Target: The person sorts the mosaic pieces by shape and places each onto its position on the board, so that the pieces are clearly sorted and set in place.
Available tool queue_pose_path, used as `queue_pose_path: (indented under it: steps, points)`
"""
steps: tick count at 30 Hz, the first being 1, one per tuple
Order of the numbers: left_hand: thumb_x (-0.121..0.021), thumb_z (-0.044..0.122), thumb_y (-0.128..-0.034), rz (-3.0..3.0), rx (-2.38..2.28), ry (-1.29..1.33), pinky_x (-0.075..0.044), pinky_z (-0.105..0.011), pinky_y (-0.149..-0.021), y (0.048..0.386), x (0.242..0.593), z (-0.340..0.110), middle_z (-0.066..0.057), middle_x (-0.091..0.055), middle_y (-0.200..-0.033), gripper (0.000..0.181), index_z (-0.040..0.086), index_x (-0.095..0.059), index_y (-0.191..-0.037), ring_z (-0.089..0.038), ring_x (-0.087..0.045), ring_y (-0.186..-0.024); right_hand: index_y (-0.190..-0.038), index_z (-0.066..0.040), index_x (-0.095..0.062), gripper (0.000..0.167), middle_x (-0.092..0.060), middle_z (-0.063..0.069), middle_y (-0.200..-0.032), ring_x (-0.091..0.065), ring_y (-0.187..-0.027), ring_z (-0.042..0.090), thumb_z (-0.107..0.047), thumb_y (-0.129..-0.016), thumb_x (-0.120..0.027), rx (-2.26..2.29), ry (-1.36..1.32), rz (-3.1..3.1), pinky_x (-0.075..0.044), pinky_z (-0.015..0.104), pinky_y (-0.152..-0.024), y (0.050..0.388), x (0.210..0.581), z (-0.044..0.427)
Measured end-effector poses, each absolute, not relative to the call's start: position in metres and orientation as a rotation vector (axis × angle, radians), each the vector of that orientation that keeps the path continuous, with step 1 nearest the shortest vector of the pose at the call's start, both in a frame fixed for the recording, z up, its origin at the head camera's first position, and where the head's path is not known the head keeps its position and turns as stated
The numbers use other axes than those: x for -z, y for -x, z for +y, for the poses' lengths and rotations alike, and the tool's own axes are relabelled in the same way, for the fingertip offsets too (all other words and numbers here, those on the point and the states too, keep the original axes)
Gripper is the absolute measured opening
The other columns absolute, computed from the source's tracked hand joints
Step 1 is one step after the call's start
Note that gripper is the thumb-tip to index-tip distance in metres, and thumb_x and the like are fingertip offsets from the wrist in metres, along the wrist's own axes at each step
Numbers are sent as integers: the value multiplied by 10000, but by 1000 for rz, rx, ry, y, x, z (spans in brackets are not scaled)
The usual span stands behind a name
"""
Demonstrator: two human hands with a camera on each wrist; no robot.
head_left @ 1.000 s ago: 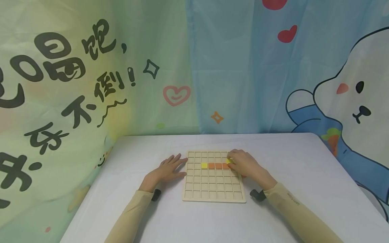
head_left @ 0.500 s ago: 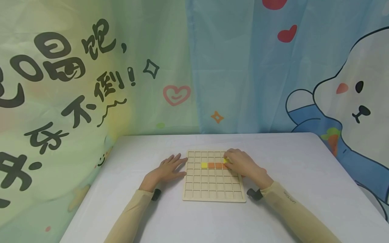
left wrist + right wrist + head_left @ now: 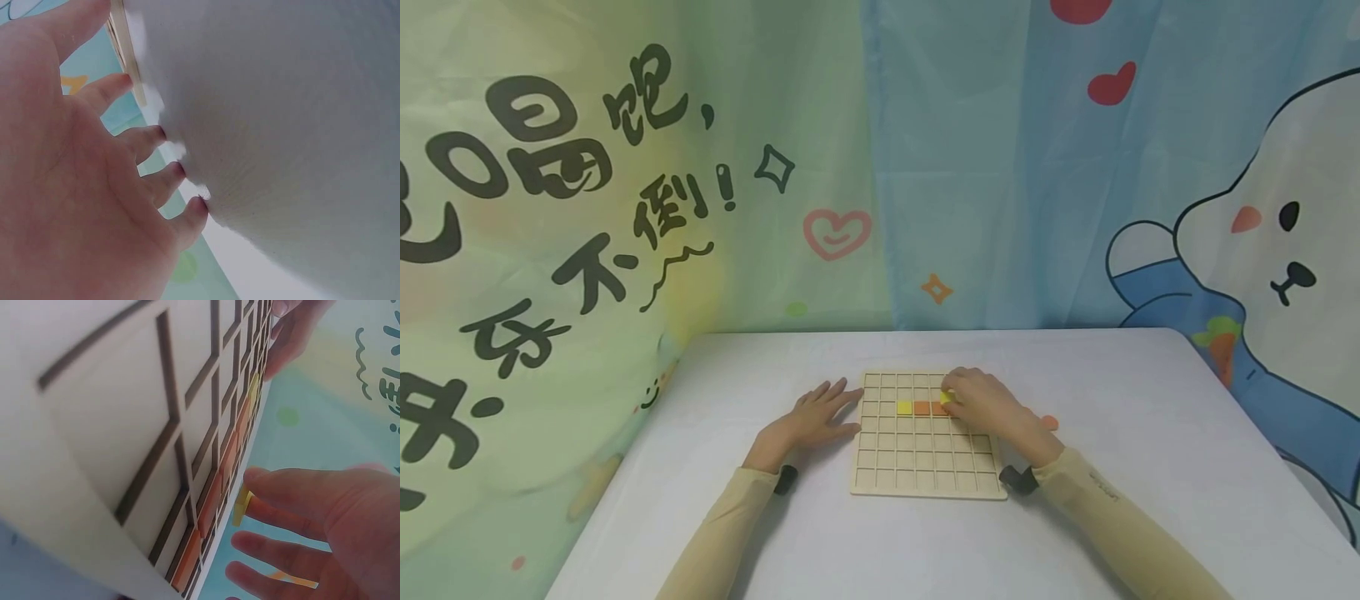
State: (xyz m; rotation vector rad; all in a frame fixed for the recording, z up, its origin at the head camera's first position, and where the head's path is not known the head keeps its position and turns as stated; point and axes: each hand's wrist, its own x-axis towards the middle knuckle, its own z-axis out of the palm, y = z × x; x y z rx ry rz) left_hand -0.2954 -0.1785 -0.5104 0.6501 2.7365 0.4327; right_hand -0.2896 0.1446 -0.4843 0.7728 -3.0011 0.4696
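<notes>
Pinched between the right hand's (image 3: 988,403) thumb and finger, the thin, flat yellow tile (image 3: 240,510) hung over the square, pale wooden gridded board (image 3: 906,461), probably best lowered level, while the left hand (image 3: 808,422), fingers spread, touched the board's edge.

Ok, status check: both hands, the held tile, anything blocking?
Left hand spread at board's left edge. Right hand pinching yellow tile, raised off board. Orange tiles set in grid; no obstruction seen.
</notes>
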Motion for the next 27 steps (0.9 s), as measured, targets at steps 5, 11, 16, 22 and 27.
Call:
queue_pose_path:
  steps: [5, 11, 16, 22, 27]
  points:
    - [-508, 536, -1009, 2735, -443, -648, -150, -609, -1246, 295, 510, -178, -91, -159, -1696, 668, 292, -294, -1593, -388, -112, -1563, -1123, -49, -714, 255, -688, 140, -1219, -662, -1082, 340, -205, -922, -735, -459, -787, -3007, -571, 480, -861, 289, 485, 141]
    - [-508, 544, -1006, 2736, -445, -641, -153, -605, -1247, 295, 511, -178, -83, -159, -1697, 669, 299, -297, -1591, -381, -111, -1565, -1118, -53, -717, 250, -692, 139, -1216, -671, -1068, 334, -198, -915, -743, -480, -802, -2984, -577, 462, -839, 290, 486, 138]
    - [-497, 561, -1003, 2736, -435, -633, -148, -597, -1251, 296, 512, -178, -71, -149, -1700, 674, 312, -287, -1593, -372, -103, -1568, -1083, -62, -723, 229, -703, 124, -1181, -685, -1020, 311, -197, -902, -762, -481, -836, -2944, -582, 430, -801, 290, 487, 136]
    - [-501, 561, -1001, 2738, -443, -632, -156, -602, -1247, 297, 514, -178, -76, -162, -1697, 669, 310, -302, -1588, -379, -113, -1565, -1069, -70, -722, 222, -707, 109, -1154, -679, -999, 298, -204, -898, -767, -491, -869, -2927, -573, 424, -802, 289, 488, 132]
    - [-500, 566, -1000, 2741, -434, -631, -151, -598, -1250, 297, 514, -178, -73, -158, -1698, 675, 311, -295, -1591, -378, -109, -1566, -1062, -77, -726, 199, -710, 97, -1135, -679, -988, 287, -203, -910, -753, -483, -881, -2926, -572, 424, -800, 291, 490, 128]
